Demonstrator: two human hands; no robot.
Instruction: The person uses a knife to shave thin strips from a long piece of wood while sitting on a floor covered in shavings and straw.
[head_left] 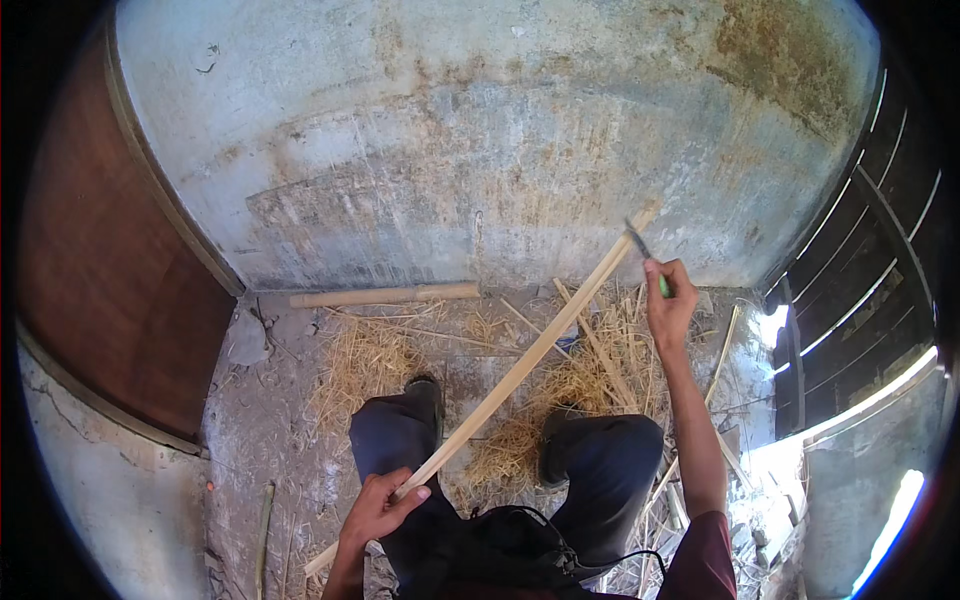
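A long, pale bamboo strip [527, 362] slants from the lower left up to the far right, across my lap. Near its lower end my left hand [378, 508] is closed around it, thumb on top. My right hand [672, 308] grips the green handle of a knife [640, 243], arm stretched far forward. The dark blade points up and left and lies against the strip close to its far end. Part of the handle is hidden by my fingers.
Curled shavings [365, 365] and thin offcuts litter the floor between and around my feet. A bamboo pole [385, 295] lies along the stained wall [480, 150]. A brown door panel [120, 250] stands left, dark slatted boards [860, 250] right. A stick [265, 535] lies lower left.
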